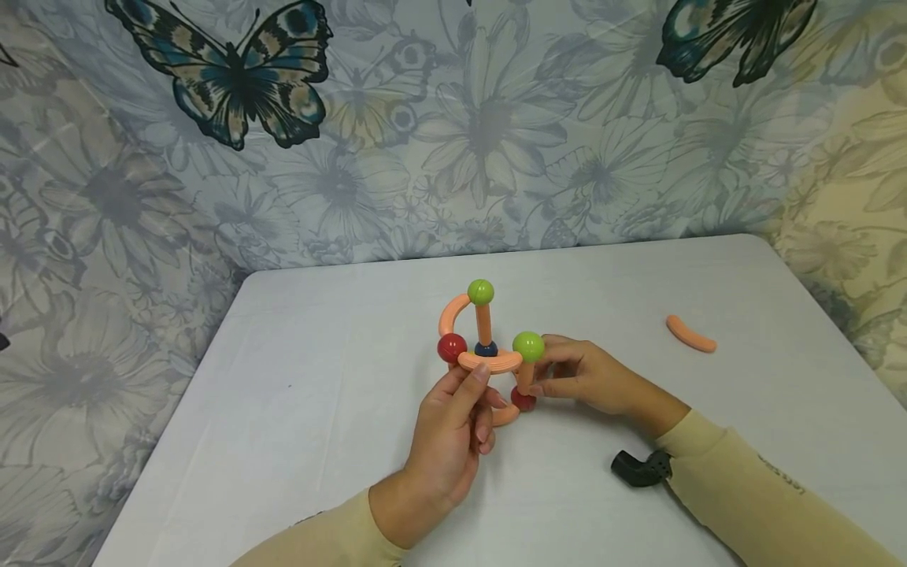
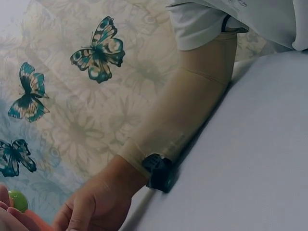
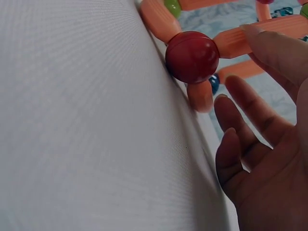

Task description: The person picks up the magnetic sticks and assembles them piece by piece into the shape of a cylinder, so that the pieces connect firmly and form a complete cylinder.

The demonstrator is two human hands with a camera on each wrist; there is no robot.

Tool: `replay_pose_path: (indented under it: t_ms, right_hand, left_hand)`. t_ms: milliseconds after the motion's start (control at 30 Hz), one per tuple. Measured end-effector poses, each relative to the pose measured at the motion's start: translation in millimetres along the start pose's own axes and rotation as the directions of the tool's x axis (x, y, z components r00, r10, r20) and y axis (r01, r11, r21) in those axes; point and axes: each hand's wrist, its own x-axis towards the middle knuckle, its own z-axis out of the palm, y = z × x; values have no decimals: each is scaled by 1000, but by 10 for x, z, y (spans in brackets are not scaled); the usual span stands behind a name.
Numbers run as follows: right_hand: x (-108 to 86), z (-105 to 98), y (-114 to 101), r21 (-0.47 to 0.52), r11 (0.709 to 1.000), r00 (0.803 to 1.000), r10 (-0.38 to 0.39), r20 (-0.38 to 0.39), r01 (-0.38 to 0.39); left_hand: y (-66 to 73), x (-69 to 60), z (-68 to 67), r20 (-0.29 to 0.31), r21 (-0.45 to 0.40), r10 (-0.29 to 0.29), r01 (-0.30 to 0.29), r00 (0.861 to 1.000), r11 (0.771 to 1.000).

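Between the hands stands a toy frame of orange rods and coloured balls. A green ball [image 1: 480, 292] tops it, with a red ball [image 1: 452, 347] at left and a dark blue ball [image 1: 485, 350] inside. My left hand [image 1: 448, 445] pinches the curved orange rod [image 1: 490, 362] across the front. On the right, my right hand [image 1: 602, 378] pinches a straight orange rod [image 1: 525, 376] between another green ball [image 1: 528, 346] and a lower red ball [image 1: 523, 401]. In the right wrist view that red ball [image 3: 192, 57] joins several rods close to the table. The left fingers partly hide the lower rods.
One loose curved orange rod [image 1: 690, 334] lies at the right of the white table [image 1: 340, 378]. A black wrist camera [image 1: 641, 468] hangs at the right sleeve. Butterfly-patterned cloth [image 1: 489, 157] rises behind the table's far edge.
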Motion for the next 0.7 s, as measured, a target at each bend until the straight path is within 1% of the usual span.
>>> replay_pose_path:
  t_ms: [167, 367, 500, 633, 700]
  right_hand:
    - [9, 7, 6, 22, 1000, 1000, -18, 4, 18]
    - [11, 15, 5, 0, 1000, 1000, -9, -1, 9]
    - [10, 13, 8, 2, 1000, 1000, -15, 4, 15]
    - [7, 10, -9, 8, 1000, 1000, -4, 6, 4]
    - [1, 5, -23, 1, 1000, 1000, 3, 1, -3]
  left_hand:
    - [10, -1, -5, 7, -4, 15, -15, 1000, 1000]
    - [20, -6, -30, 14, 0, 30, -30, 999, 1000]
    - [40, -11, -64, 34, 9, 35, -35, 999, 999]
    - [66, -18, -111, 55, 48, 36, -39, 998, 998]
    - [73, -26, -145, 55, 85, 39, -43, 998, 995]
